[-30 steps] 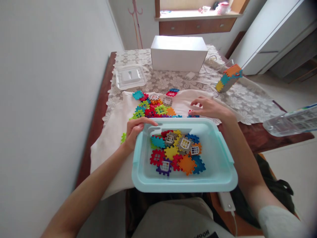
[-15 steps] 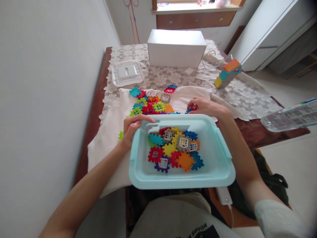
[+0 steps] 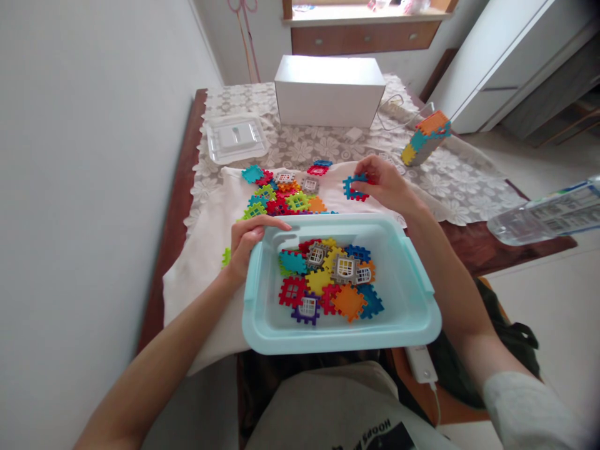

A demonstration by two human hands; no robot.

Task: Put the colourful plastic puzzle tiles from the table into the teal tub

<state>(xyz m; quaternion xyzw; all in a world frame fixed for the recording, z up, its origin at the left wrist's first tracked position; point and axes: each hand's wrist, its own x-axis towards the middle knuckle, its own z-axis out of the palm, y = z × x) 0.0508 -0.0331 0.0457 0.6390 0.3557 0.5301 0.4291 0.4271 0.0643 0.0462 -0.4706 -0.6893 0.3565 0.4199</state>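
A light blue plastic bin [image 3: 412, 312] rests at the table's near edge and holds several coloured interlocking tiles [image 3: 328, 281]. My left hand [image 3: 248, 240] is closed on the bin's far left rim. My right hand [image 3: 382, 181] is raised above the white cloth [image 3: 206, 244] and pinches a blue and a red tile [image 3: 352, 187] together. More loose tiles [image 3: 285, 194] lie in a heap on the cloth beyond the bin.
A white box [image 3: 328, 90] stands at the back of the lace-covered table. A clear lid [image 3: 234, 137] lies at the back left. A small built tile block [image 3: 424, 144] sits at the right. A clear plastic bottle [image 3: 544, 215] juts in from the right edge.
My right hand picked up the blue and red tiles from the cloth by the bin's far edge and lifted them. My left hand stayed on the bin's rim.
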